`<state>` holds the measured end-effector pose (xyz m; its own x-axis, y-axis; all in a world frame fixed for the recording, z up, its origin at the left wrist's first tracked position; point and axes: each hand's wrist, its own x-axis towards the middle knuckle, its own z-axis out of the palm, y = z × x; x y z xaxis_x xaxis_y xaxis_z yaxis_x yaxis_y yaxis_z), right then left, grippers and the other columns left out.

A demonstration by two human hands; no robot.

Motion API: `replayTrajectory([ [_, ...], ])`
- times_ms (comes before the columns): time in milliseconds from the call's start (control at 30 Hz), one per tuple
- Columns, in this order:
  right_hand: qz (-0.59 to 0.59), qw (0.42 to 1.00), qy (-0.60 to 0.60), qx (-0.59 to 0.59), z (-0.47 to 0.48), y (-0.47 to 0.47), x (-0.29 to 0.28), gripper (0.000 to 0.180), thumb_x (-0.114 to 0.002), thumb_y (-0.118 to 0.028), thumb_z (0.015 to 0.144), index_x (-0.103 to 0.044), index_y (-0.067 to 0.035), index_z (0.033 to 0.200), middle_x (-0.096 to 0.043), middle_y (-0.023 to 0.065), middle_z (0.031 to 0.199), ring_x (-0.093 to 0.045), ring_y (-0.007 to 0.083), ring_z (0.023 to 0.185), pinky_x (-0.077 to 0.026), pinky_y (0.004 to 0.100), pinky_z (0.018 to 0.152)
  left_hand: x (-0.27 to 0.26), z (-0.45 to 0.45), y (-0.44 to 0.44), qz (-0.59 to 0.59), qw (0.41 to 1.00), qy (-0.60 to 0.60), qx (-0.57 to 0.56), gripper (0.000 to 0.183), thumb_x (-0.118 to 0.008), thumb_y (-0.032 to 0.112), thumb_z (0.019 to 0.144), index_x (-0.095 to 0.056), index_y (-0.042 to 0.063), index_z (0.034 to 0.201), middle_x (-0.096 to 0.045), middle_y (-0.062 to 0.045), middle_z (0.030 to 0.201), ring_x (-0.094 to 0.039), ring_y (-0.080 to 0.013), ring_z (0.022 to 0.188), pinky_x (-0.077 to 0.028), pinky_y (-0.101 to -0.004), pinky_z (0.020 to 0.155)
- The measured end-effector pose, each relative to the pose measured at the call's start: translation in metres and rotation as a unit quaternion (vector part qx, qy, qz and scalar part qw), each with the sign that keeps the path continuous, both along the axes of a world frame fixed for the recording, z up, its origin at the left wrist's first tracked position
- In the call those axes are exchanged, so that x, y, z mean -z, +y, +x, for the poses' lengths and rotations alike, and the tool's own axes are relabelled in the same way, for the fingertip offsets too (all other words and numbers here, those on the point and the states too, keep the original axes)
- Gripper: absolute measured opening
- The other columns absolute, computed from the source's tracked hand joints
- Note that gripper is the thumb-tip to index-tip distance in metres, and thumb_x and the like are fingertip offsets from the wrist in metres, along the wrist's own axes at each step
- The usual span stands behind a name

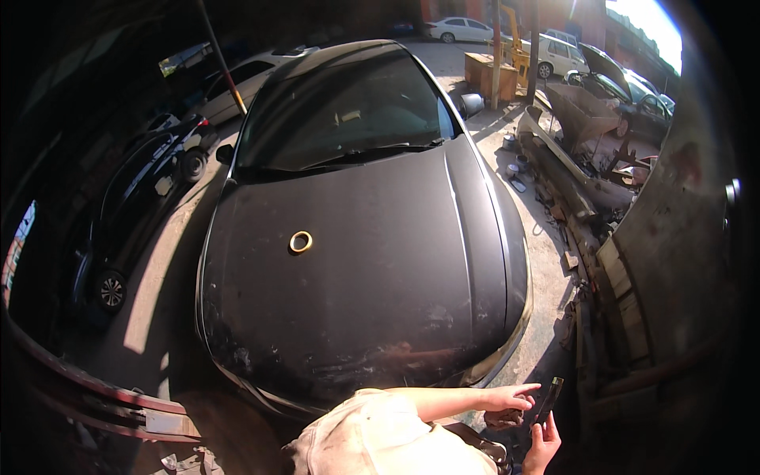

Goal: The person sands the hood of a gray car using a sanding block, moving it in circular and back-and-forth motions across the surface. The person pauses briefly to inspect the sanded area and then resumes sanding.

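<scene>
Reaching across to the lower right, my left hand [512,400] has its index finger extended towards a dark, slim object, possibly a phone [550,400]. The other fingers curl on a dark crumpled item [504,418], perhaps a cloth or glove. My right hand [544,440] holds the slim object upright between thumb and fingers; its face is not visible. Both hands are beyond the front right corner of a dark car's hood [368,255]. A roll of yellow tape [300,242] lies flat on that hood, left of its middle. Pale scuffs mark the hood's front edge.
Along the right lie removed car body parts [558,160], a side mirror [518,186] and rubble. A dark car [148,178] stands at the left, near a slanted pole [222,59]. A red bumper-like bar [107,392] is at the lower left. More cars are parked behind.
</scene>
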<state>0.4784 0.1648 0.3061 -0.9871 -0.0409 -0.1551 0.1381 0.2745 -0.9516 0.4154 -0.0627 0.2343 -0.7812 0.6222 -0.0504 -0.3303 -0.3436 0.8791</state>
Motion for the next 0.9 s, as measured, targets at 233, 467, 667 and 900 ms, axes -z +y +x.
replayTrajectory([
  [233, -0.019, 0.999, -0.024, -0.014, 0.012, -0.019, -0.016, 0.055, -0.078, -0.008, 0.099, -0.061, 0.002, 0.151, -0.072, 0.0157, 0.133, -0.067, 0.0187, 0.108, -0.056, 0.0307, 0.091, 0.001, -0.003, 0.017, 0.017, 0.999, -0.001, 0.03, 0.064, -0.08, 0.018, 0.098, -0.05, 0.003, 0.152, -0.062, -0.007, 0.14, -0.053, -0.0163, 0.131, -0.046, -0.0369, 0.114],
  [467, 0.044, 0.98, -0.039, -0.192, 0.0, 0.045, -0.005, 0.067, -0.088, -0.009, 0.084, -0.064, 0.006, 0.145, -0.062, 0.0187, 0.154, -0.063, 0.0261, 0.137, -0.054, 0.0398, 0.111, -0.001, 0.012, 0.006, -0.037, 0.999, -0.031, -0.002, 0.048, -0.079, 0.019, 0.1, -0.056, 0.005, 0.139, -0.071, -0.007, 0.123, -0.067, -0.0171, 0.111, -0.057, -0.0374, 0.097],
  [667, -0.496, 0.856, -0.134, -0.05, 0.039, 0.194, 0.045, 0.064, -0.068, -0.042, 0.105, -0.057, -0.004, 0.156, -0.06, 0.022, 0.155, -0.061, 0.03, 0.141, -0.051, 0.0487, 0.115, -0.004, 0.011, -0.013, -0.036, 0.995, -0.097, 0.006, 0.047, -0.086, 0.025, 0.096, -0.063, 0.004, 0.131, -0.072, -0.006, 0.118, -0.067, -0.0154, 0.107, -0.056, -0.0361, 0.097],
  [900, -0.185, 0.764, -0.541, 0.299, 0.187, 0.3, 0.139, 0.08, -0.063, -0.064, 0.102, -0.051, -0.013, 0.161, -0.054, 0.0212, 0.159, -0.059, 0.0302, 0.142, -0.051, 0.0481, 0.112, -0.008, 0.014, -0.043, -0.074, 0.996, -0.042, -0.03, 0.046, -0.085, 0.024, 0.096, -0.062, 0.003, 0.128, -0.073, -0.007, 0.111, -0.07, -0.0165, 0.096, -0.059, -0.036, 0.087],
])
